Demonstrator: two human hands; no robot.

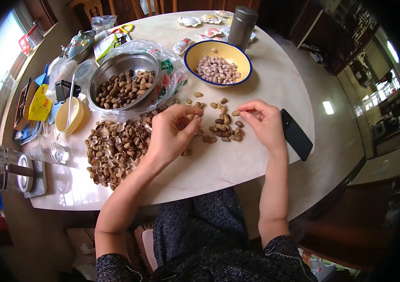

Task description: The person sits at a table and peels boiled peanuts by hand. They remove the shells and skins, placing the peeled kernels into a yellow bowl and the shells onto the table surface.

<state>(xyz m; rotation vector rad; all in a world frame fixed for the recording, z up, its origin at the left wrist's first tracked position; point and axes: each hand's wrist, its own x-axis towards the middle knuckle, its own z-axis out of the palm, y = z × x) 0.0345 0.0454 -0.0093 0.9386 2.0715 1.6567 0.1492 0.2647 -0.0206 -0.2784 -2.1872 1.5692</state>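
Observation:
Between the thumb and fingertips of my right hand (265,123) is a small peanut in its shell (235,112). My left hand (173,132) hovers by the right edge of a heap of peanut shells (115,151); its fingers are curled, and whether something is in them is hidden. Several unshelled peanuts (222,128) lie loose on the table (221,165) between my hands. Beyond them, a yellow enamel bowl (189,58) with a blue rim contains shelled peanuts (217,68). Unshelled peanuts (124,90) partly fill a steel bowl (97,75), which rests on a plastic bag (175,70).
A black phone (296,135) lies at the table's right edge. Behind the enamel bowl stands a dark metal canister (242,28) near small packets (189,22). At left are a yellow bowl (60,118), a clear cup (46,151) and a glass pot (8,167).

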